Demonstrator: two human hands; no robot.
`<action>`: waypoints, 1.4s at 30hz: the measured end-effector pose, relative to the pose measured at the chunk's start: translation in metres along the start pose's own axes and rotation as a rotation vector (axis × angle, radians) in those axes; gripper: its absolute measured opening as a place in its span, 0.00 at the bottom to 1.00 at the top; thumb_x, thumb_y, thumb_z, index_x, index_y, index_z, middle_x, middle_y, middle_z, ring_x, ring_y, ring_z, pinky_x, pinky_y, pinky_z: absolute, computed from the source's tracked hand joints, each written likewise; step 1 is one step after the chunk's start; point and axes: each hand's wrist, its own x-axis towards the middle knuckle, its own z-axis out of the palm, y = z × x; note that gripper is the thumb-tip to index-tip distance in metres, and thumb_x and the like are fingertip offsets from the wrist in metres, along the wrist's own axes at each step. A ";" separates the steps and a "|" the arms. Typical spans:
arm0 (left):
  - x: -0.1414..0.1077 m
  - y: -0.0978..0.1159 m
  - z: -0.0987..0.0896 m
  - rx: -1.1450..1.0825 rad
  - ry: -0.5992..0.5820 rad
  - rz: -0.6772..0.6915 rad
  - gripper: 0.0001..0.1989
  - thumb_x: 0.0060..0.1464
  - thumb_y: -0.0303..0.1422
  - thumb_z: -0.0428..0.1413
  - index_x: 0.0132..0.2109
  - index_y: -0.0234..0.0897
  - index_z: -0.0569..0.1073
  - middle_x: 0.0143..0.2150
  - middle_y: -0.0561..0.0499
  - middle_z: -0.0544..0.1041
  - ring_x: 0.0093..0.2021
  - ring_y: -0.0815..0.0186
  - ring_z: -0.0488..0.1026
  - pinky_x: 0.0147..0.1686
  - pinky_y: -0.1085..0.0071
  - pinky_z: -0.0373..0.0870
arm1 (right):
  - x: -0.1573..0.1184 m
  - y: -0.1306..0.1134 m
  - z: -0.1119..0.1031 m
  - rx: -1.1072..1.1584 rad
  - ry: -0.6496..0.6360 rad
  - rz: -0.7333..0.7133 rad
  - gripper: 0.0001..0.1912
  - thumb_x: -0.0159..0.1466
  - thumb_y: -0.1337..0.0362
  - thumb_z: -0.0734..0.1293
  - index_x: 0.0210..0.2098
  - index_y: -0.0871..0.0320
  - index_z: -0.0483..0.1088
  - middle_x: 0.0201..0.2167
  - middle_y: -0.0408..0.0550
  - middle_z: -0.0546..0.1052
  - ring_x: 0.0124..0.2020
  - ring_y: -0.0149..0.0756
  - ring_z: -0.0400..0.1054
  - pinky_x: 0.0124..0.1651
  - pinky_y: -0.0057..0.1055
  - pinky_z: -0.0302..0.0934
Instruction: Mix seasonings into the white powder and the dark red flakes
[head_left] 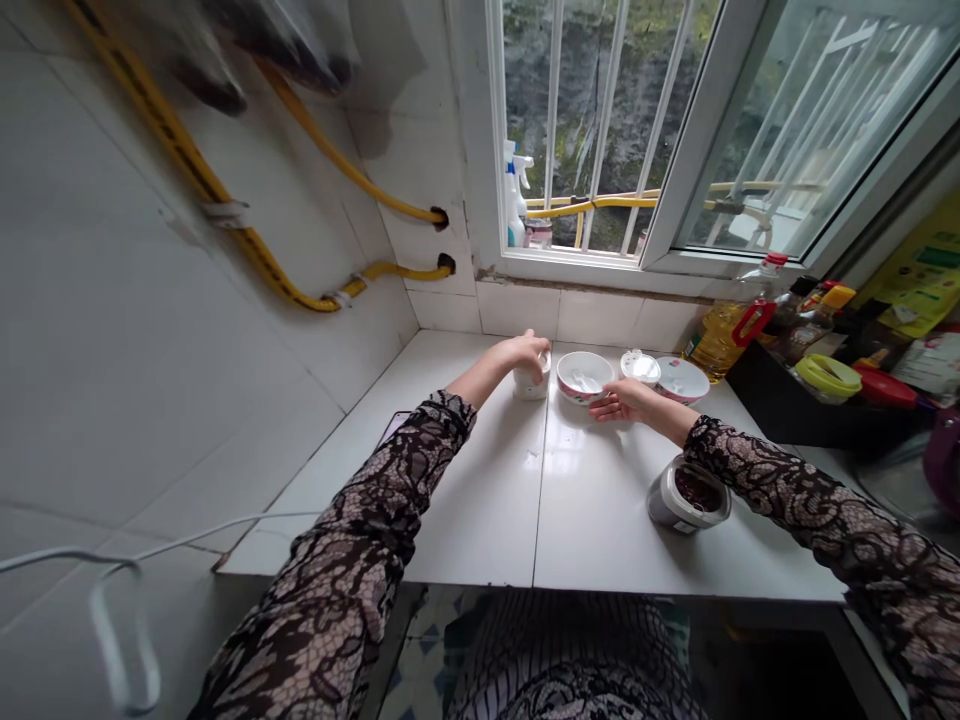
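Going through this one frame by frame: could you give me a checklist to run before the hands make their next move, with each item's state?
1. Left hand on the white cup: ok.
2. Cup's contents visible: not ok, the hand covers its top.
3. Bowl upright on the counter: ok.
4. Right hand at the bowl's right side: ok; whether it grips firmly: cannot tell.
5. Right sleeve apart from the tub: cannot tell; they overlap in this view.
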 end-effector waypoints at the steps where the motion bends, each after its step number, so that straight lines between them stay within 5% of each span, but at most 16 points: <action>1: -0.001 0.002 0.000 0.003 0.001 0.002 0.41 0.40 0.37 0.64 0.62 0.41 0.63 0.64 0.42 0.60 0.55 0.52 0.70 0.49 0.67 0.70 | 0.000 0.000 0.000 0.006 -0.005 -0.002 0.14 0.67 0.73 0.57 0.48 0.71 0.69 0.24 0.54 0.78 0.27 0.36 0.75 0.36 0.32 0.74; 8: -0.004 0.015 0.002 0.036 0.005 0.016 0.43 0.39 0.38 0.63 0.64 0.43 0.61 0.64 0.42 0.60 0.57 0.51 0.68 0.50 0.66 0.70 | 0.003 0.003 0.000 0.017 -0.010 -0.005 0.12 0.68 0.73 0.57 0.47 0.70 0.69 0.22 0.52 0.77 0.24 0.35 0.74 0.32 0.29 0.73; 14: -0.002 0.016 0.014 0.072 0.045 0.008 0.49 0.40 0.42 0.62 0.69 0.45 0.52 0.69 0.40 0.54 0.65 0.43 0.56 0.58 0.58 0.62 | -0.013 -0.002 -0.011 -0.062 -0.045 -0.025 0.08 0.68 0.70 0.60 0.42 0.68 0.69 0.23 0.53 0.78 0.24 0.35 0.74 0.29 0.28 0.72; 21: 0.002 0.012 0.034 0.084 0.135 0.020 0.51 0.45 0.45 0.59 0.71 0.43 0.43 0.73 0.37 0.44 0.69 0.39 0.48 0.61 0.54 0.55 | -0.082 -0.012 -0.066 -0.058 -0.018 -0.223 0.09 0.67 0.67 0.65 0.47 0.63 0.69 0.34 0.55 0.82 0.33 0.37 0.78 0.37 0.32 0.73; 28: -0.002 0.013 0.034 0.103 0.149 0.006 0.50 0.46 0.46 0.59 0.71 0.45 0.44 0.73 0.37 0.46 0.69 0.42 0.49 0.60 0.54 0.56 | -0.146 0.030 -0.113 -0.070 0.148 -0.429 0.12 0.66 0.66 0.66 0.48 0.60 0.70 0.40 0.54 0.81 0.36 0.34 0.77 0.45 0.31 0.71; 35: -0.012 0.037 0.029 0.159 0.155 -0.013 0.56 0.42 0.59 0.60 0.72 0.52 0.42 0.74 0.37 0.42 0.70 0.37 0.42 0.59 0.39 0.54 | -0.089 0.022 -0.092 -0.352 0.249 -0.278 0.26 0.61 0.72 0.67 0.58 0.64 0.62 0.37 0.54 0.79 0.28 0.33 0.74 0.29 0.24 0.67; 42: -0.014 0.053 0.042 0.231 0.238 -0.013 0.43 0.49 0.61 0.55 0.69 0.58 0.54 0.71 0.39 0.51 0.68 0.36 0.46 0.56 0.38 0.56 | -0.031 0.009 -0.071 -0.592 0.200 -0.442 0.36 0.52 0.75 0.68 0.60 0.59 0.60 0.43 0.53 0.77 0.26 0.34 0.73 0.25 0.24 0.63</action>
